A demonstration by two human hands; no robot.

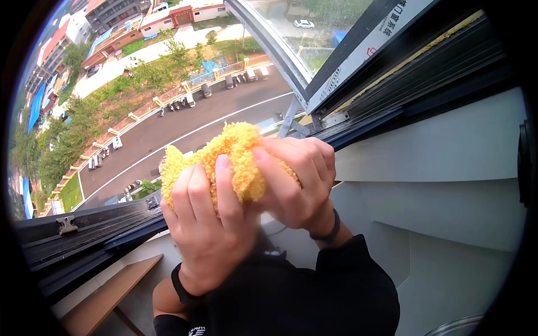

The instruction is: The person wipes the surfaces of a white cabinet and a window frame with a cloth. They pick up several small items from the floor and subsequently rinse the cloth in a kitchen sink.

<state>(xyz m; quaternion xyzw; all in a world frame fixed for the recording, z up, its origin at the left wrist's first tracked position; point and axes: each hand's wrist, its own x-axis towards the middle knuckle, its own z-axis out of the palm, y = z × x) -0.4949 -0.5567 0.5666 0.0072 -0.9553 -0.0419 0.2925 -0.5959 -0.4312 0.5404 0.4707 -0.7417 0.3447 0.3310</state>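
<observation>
A fluffy yellow cleaning cloth [235,157] is bunched up between both hands, above the sill of an open window. My left hand [210,206] grips its left and near side, fingers spread over the pile. On the cloth's right part, my right hand [296,180] is closed, slightly blurred, with the thumb side toward the middle. Just beyond the right hand are the metal hinge arm [290,119] and the corner of the opened window sash [309,94]. The cloth hides part of the window frame beneath it.
The dark window frame [126,224] runs across, with a metal catch [66,225] at left. Outside, far below, lie a road [168,130] and parked vehicles. A wooden board [111,294] is at lower left; pale wall panels [437,147] stand at right.
</observation>
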